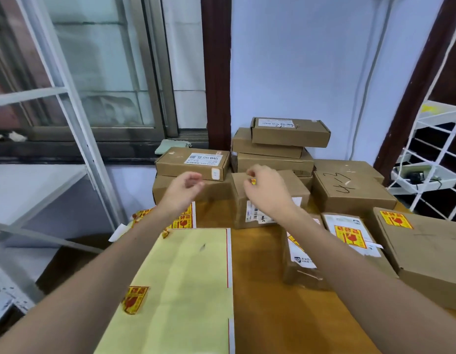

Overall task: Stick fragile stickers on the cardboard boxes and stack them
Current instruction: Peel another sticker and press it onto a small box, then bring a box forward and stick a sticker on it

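My right hand [266,190] hovers over a small cardboard box [296,182] in the middle of the table, its fingers pinching a yellow-and-red fragile sticker [253,181]. My left hand [183,191] is raised beside it with fingers loosely curled and nothing in it. A yellow sticker backing sheet [186,284] lies in front of me, with one sticker [134,299] left on its near edge. Two boxes at the right, a flat one [349,236] and a large one [426,254], carry fragile stickers on top.
Cardboard boxes are stacked at the back against the wall [280,149] and at the left [193,163]. A box marked in pen [349,190] sits at the right. A white wire rack [436,159] stands at the far right, and a window frame [76,118] at the left.
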